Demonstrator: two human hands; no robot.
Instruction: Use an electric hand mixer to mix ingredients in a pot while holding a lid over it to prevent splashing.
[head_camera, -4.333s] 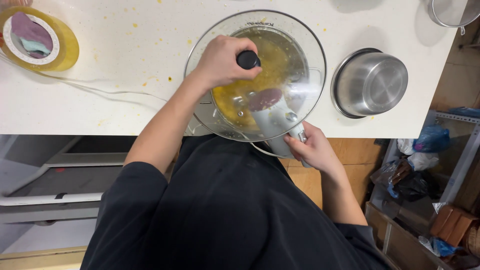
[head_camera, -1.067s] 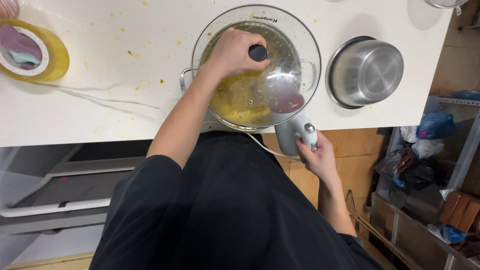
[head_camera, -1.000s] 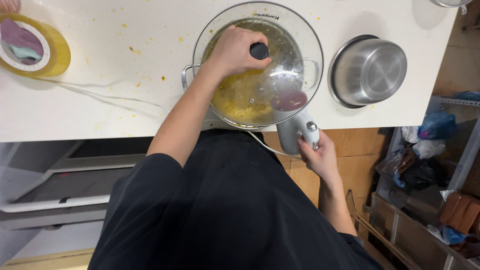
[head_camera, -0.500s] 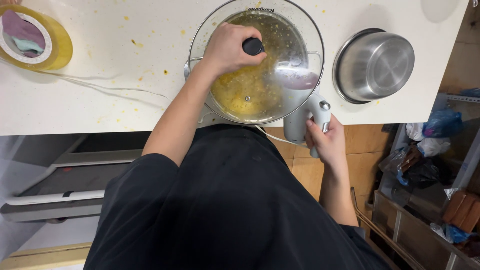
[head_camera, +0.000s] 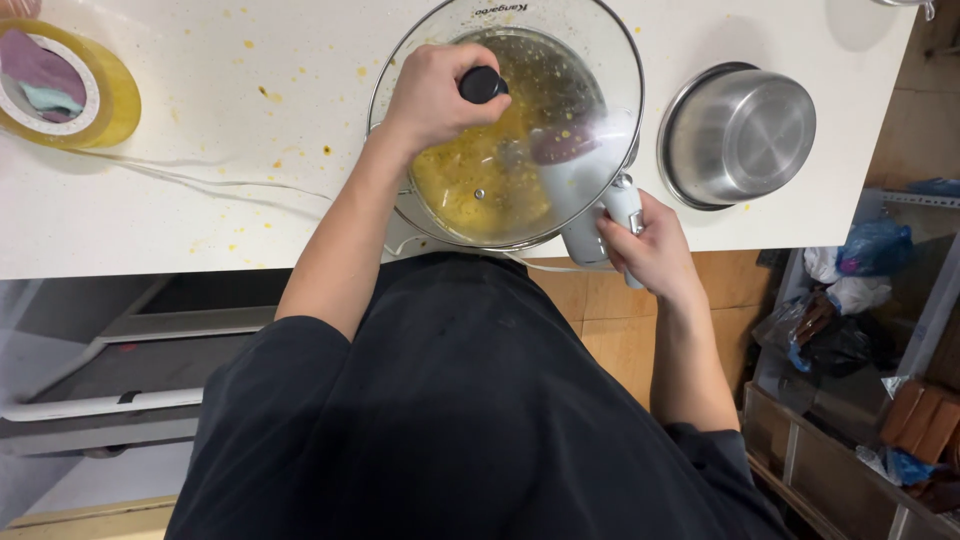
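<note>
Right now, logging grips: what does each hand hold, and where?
Left hand grips the glass lid by its black knob; right hand holds the white mixer by its handle.

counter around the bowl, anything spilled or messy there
Yes. Yellow-orange spots and droplets are spattered over the white counter left of the bowl, and specks cling to the underside of the glass lid that the left hand holds by its black knob. The right hand grips a white hand mixer.

A yellow mixture (head_camera: 470, 185) fills the clear lid's (head_camera: 600, 60) pot beside a silver bowl (head_camera: 740, 135) on the yellow-speckled white counter (head_camera: 200, 220).
</note>
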